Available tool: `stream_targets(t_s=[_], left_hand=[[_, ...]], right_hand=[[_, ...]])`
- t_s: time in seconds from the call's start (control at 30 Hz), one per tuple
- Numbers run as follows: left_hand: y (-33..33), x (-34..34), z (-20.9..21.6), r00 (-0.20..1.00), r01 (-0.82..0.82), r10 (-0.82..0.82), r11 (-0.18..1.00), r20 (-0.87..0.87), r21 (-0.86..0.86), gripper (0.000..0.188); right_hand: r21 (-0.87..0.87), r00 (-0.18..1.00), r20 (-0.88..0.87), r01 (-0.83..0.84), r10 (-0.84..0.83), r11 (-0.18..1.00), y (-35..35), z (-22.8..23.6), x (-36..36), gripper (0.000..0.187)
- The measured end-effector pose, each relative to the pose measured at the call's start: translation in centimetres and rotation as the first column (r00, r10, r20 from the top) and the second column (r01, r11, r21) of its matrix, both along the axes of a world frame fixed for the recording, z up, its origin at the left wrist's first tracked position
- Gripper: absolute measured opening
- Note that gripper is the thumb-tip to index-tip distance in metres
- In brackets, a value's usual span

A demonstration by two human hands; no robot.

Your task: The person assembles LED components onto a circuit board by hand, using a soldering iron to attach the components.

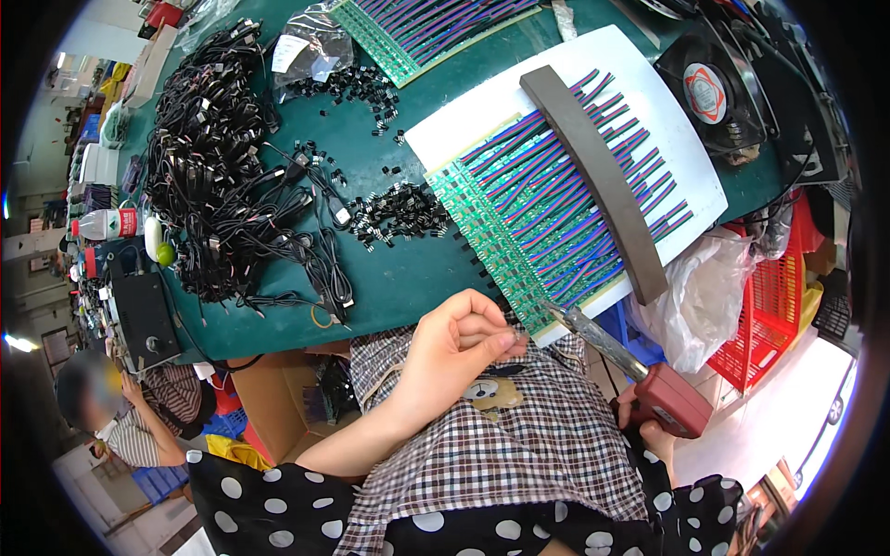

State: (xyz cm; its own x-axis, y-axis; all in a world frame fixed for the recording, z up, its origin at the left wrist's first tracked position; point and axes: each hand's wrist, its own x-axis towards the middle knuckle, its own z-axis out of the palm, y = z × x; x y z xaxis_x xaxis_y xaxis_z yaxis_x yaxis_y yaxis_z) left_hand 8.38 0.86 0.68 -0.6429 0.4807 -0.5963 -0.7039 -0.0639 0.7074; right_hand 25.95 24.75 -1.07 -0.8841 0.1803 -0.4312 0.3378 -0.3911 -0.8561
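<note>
My left hand [459,352] is closed in a pinch just off the near corner of a green circuit board panel [491,241]; anything between its fingertips is too small to make out. With my right hand [649,431], mostly hidden behind the handle, I grip a soldering iron [672,398] with a red handle and a worn metal barrel. Its tip points at the panel's near corner. Rows of multicoloured ribbon wires [565,222] run from the panel across a white board [612,65]. Over the wires lies a dark, slightly curved bar [603,185].
Small black components [399,213] lie in piles left of the panel. Beyond them is a heap of black cables [209,157]. Another wired panel [408,60] sits at the far edge. A fan [709,93] stands right, above a red basket [765,306]. A co-worker [130,408] sits left.
</note>
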Motion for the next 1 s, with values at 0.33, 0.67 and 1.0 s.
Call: stream_targets(t_s=[0.33,0.67,1.0], left_hand=[[0.0,1.1,0.2,0.994,0.019,-0.035,0.987,-0.103,-0.158,0.012],[1.0,1.5,0.8,0.997,-0.032,0.024,0.993,-0.071,-0.112,0.011],[1.4,1.8,0.3,0.973,-0.014,-0.023,0.987,-0.229,-0.159,0.009]], right_hand=[[-0.048,1.0,0.011,0.019,-0.018,0.999,0.2,-0.3,0.6,0.07],[-0.014,1.0,-0.018,0.015,-0.015,1.0,0.4,-0.8,0.9,0.069],[0.006,1.0,-0.009,0.026,-0.026,1.0,0.0,-0.5,0.6,0.07]])
